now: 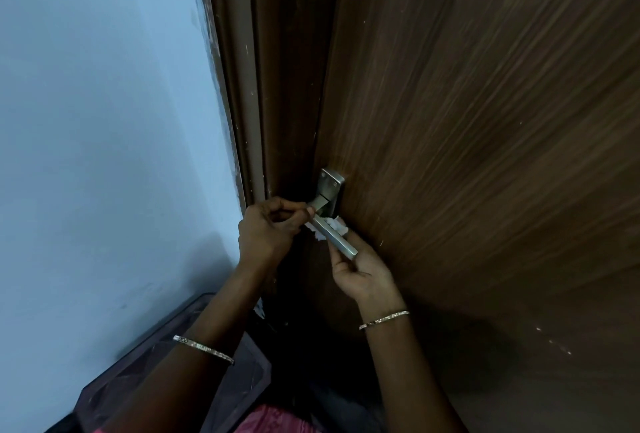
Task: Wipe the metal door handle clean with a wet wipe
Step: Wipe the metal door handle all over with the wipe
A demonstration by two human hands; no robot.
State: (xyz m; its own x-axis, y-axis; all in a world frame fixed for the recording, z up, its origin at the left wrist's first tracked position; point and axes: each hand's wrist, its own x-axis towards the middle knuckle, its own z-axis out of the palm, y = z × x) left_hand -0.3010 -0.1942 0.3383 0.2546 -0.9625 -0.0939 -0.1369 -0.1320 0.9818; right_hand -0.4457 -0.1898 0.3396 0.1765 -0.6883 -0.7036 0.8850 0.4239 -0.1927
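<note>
The metal door handle point(335, 238) is a squared, brushed-steel lever on a rounded back plate point(333, 183) screwed to the dark wood-grain door point(485, 121), close to the door's edge and the brown frame point(242, 103). It looks rigid and smooth, probably slick once damp, and being hinged at its root it will likely dip under downward pressure, so it is best steadied from below near the free end while rubbing along its flat faces. The wet wipe point(333, 224) is white, crumpled and soft, bunched behind and under the middle of the lever; it should mould easily round the corners but could tear or slip off if pulled hard. The left hand point(266, 233) is curled tight, thumb and fingertips pinching one end of the wipe just beside the lever's root. The right hand point(362, 273) cups upward beneath the lever, fingers reaching to the wipe; whether it pinches the wipe or only presses it I cannot tell. A thin bangle point(383, 319) circles that wrist, and a pale blue wall point(104, 121) stands at left.
</note>
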